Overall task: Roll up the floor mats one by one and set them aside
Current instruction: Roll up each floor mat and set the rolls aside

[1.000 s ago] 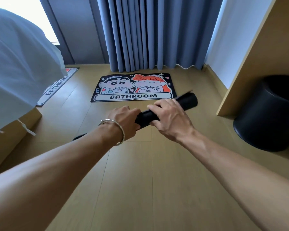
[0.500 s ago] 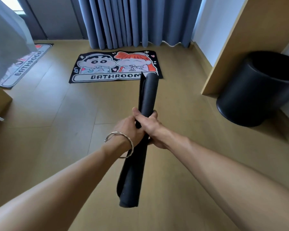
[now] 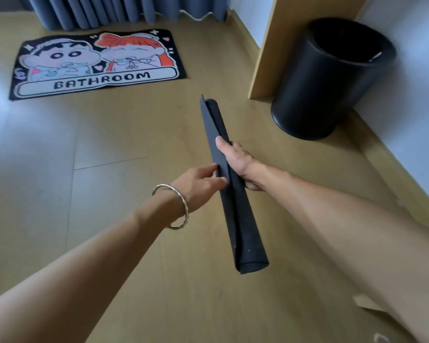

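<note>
A rolled-up black mat (image 3: pixel 240 219) hangs in the air above the wooden floor, pointing away from me toward the upper left. My right hand (image 3: pixel 235 159) grips the roll near its middle, thumb on top. My left hand (image 3: pixel 198 181), with a silver bangle on the wrist, touches the roll's left side with its fingertips. A flat cartoon mat (image 3: pixel 97 63) reading BATHROOM lies on the floor at the upper left, in front of the curtain.
A black round bin (image 3: pixel 332 80) stands at the upper right beside a wooden panel (image 3: pixel 270 50). Blue curtains (image 3: pixel 104 11) hang along the far wall. A white wall runs down the right side.
The view has swung right and down. The roll's far end has tilted left, and my left hand has loosened from a full grip to fingertip contact. The second mat at far left has left the view.
</note>
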Motion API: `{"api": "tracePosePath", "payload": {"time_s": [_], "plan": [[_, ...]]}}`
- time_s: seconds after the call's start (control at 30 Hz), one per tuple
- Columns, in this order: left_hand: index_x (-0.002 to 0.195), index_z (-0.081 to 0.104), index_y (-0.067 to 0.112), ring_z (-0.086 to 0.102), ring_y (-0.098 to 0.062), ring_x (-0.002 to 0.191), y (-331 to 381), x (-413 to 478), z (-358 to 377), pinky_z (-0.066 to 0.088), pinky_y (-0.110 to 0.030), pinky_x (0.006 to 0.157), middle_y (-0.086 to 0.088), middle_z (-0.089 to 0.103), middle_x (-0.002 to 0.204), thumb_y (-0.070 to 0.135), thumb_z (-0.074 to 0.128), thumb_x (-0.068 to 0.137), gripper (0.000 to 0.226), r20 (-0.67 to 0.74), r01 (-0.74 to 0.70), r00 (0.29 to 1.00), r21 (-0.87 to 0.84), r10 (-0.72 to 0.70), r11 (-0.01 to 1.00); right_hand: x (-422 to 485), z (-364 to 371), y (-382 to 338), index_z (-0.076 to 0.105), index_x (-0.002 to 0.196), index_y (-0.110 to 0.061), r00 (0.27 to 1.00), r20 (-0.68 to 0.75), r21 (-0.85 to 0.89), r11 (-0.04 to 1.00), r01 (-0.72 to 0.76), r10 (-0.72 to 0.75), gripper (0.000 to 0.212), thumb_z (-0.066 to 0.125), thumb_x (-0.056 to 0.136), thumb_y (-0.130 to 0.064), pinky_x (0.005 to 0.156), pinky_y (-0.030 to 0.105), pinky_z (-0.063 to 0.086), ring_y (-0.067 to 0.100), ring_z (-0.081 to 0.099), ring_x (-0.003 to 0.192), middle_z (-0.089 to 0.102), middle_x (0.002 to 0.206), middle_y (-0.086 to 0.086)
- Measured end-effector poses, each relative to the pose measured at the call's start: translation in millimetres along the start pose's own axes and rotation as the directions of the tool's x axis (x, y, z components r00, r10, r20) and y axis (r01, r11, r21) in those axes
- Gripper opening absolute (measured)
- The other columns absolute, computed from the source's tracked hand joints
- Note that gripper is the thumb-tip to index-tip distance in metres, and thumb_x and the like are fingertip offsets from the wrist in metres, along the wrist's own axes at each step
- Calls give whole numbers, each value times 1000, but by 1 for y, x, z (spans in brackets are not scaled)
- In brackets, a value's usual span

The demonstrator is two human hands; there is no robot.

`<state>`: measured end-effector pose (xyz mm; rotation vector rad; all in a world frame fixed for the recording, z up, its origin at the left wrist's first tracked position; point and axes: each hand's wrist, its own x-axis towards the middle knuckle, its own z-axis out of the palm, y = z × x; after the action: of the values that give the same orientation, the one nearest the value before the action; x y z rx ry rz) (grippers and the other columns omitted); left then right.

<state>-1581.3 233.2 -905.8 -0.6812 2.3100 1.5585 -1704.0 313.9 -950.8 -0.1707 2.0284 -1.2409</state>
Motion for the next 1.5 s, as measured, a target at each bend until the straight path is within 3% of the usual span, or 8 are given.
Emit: {"api": "tracePosePath", "payload": {"time_s": [0.1, 0.23, 0.33, 0.53, 0.6, 1.0, 1.27, 1.5], "plan": [[146, 30, 24, 37, -15, 134, 2, 12, 19, 29, -27, 108, 2, 36, 148, 41, 48, 94, 58, 38, -36, 999, 150, 31, 988, 0, -38, 18, 31, 142, -21, 1000, 5, -80, 997, -3, 3, 68, 42, 90, -63, 100, 45, 45, 29, 56, 114, 53, 133, 9], [147, 24, 28, 33, -18, 135, 5, 30, 47, 24, -26, 108, 1, 30, 149, 44, 43, 95, 58, 45, -52, 998, 323, 39, 945, -5, -91, 56, 11, 150, -23, 988, -153, -378, 923, -67, 9, 70, 43, 95, -51, 102, 32, 34, 30, 45, 126, 41, 145, 5], [148, 22, 26, 31, -19, 136, 10, 43, 76, 23, -26, 109, -1, 28, 150, 41, 42, 96, 57, 93, -104, 993, 407, 73, 907, -16, -123, 86, 2, 150, -28, 960, -277, -586, 787, -190, 26, 69, 40, 94, -44, 95, 40, 38, 33, 48, 119, 40, 143, 11], [149, 6, 32, 13, -23, 143, 22, 67, 130, 19, -40, 115, -3, 11, 157, 46, 35, 97, 62, 239, -223, 967, 620, 89, 752, -23, -189, 142, -2, 150, -25, 924, -382, -836, 429, -341, -9, 66, 37, 98, -38, 74, 38, 37, 33, 51, 103, 44, 128, 18], [149, 4, 33, 11, -23, 144, 26, 76, 141, 19, -42, 115, -2, 8, 157, 47, 35, 96, 63, 274, -257, 957, 648, 95, 717, -23, -212, 159, -3, 149, -25, 901, -433, -842, 349, -411, 17, 66, 37, 99, -39, 74, 39, 40, 33, 51, 103, 44, 128, 19], [146, -12, 37, -1, -21, 145, 36, 115, 175, 18, -48, 115, 0, -5, 158, 58, 47, 88, 86, 343, -264, 939, 733, -5, 627, 5, -284, 184, 10, 146, -14, 759, -651, -710, 366, -601, -16, 63, 48, 97, -22, 77, 42, 37, 35, 43, 112, 43, 125, 24], [143, -11, 47, -2, -44, 139, -21, 140, 148, 33, -56, 105, -7, -23, 152, 44, 78, 68, 116, 102, 102, 933, 845, -346, 524, 26, -309, 187, 32, 134, -8, 741, -668, -734, 230, -639, -74, 58, 64, 86, -12, 87, 47, 40, 35, 40, 117, 41, 128, 21], [139, -21, 49, -3, -49, 138, -23, 151, 151, 44, -53, 96, -10, -32, 150, 28, 85, 64, 131, 54, 164, 917, 853, -396, 496, 37, -328, 191, 32, 133, -5, 719, -694, -701, 251, -667, -29, 60, 66, 83, -8, 81, 47, 43, 38, 40, 116, 37, 130, 25]]}}
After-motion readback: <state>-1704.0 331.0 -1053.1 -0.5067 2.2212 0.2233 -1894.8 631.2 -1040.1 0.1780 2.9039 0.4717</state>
